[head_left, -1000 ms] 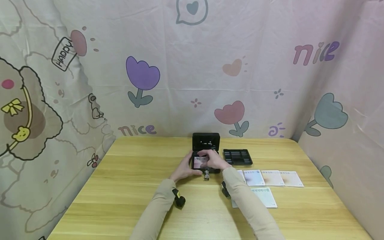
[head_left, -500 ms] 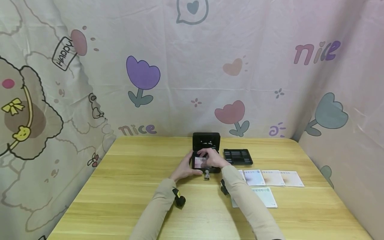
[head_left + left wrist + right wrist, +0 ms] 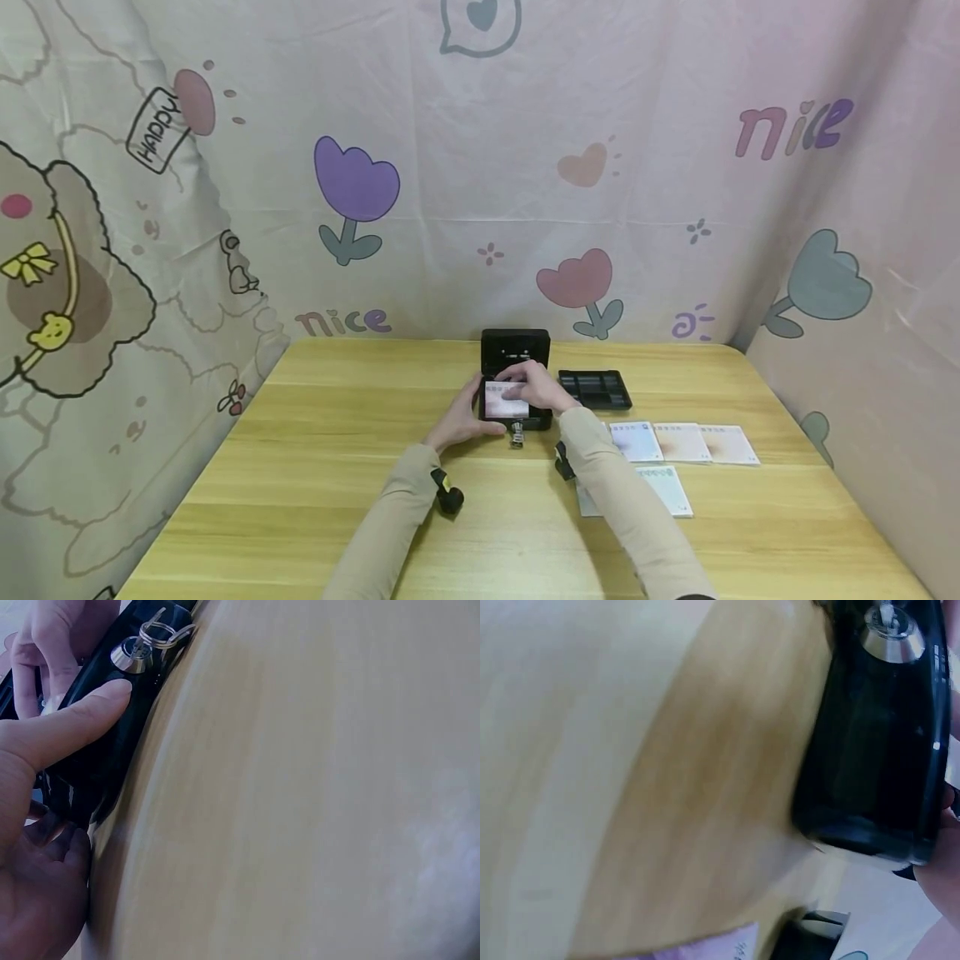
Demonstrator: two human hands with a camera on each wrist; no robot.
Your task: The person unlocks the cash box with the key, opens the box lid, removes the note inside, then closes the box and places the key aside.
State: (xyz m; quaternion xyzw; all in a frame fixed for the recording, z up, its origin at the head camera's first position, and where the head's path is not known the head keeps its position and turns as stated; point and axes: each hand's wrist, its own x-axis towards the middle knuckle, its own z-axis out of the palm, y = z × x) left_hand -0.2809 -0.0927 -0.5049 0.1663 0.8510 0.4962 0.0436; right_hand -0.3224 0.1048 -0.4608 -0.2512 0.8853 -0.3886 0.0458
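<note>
A small black cash box (image 3: 538, 422) stands with its lid (image 3: 514, 343) raised. My left hand (image 3: 457, 419) grips its left side, the thumb along the front wall. In the left wrist view that thumb (image 3: 86, 720) lies beside the lock (image 3: 131, 657), where a key on a ring (image 3: 157, 635) is inserted. My right hand (image 3: 538, 388) reaches over the box from the right and holds a pinkish printed, banknote-like slip (image 3: 498, 407) at its right part. Whether it is one slip or a stack, I cannot tell. In the right wrist view the box front (image 3: 870, 750) hides most of those fingers.
A black compartment tray (image 3: 596, 390) lies right of the box. Pale printed slips (image 3: 729, 446) lie overlapping in a row further right, and greenish ones (image 3: 667, 492) nearer the front. My right sleeve (image 3: 622, 500) partly covers them. A patterned cloth (image 3: 450, 208) hangs behind the table.
My right hand has risen slightly and moved a little back. The pinkish slip has come up with it and shows more of its face. My left hand has stayed on the box.
</note>
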